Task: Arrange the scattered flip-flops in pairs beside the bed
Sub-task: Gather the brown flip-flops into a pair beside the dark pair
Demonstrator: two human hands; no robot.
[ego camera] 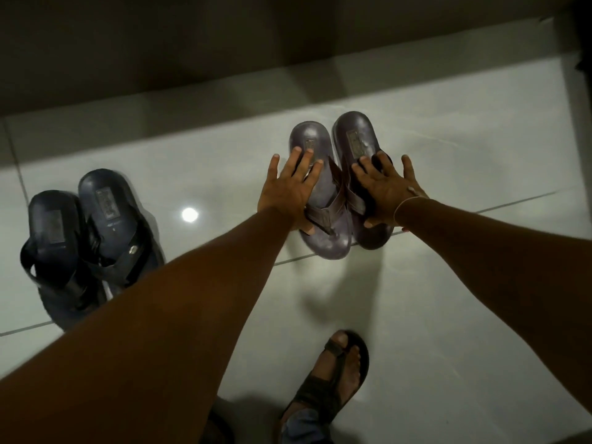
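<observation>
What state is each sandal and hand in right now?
Left hand: fingers spread, pressing flat on the left brown flip-flop.
Right hand: fingers spread, pressing on the right brown flip-flop.
Left brown flip-flop: on the floor, touching its mate.
Right brown flip-flop: on the floor, beside its mate.
Black flip-flop pair: side by side, untouched.
Worn sandal: on a foot.

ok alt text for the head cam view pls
Two bare hands, left hand and right hand, press a brown flip-flop pair side by side on a pale tiled floor. A dark flip-flop pair sits to the left.
</observation>
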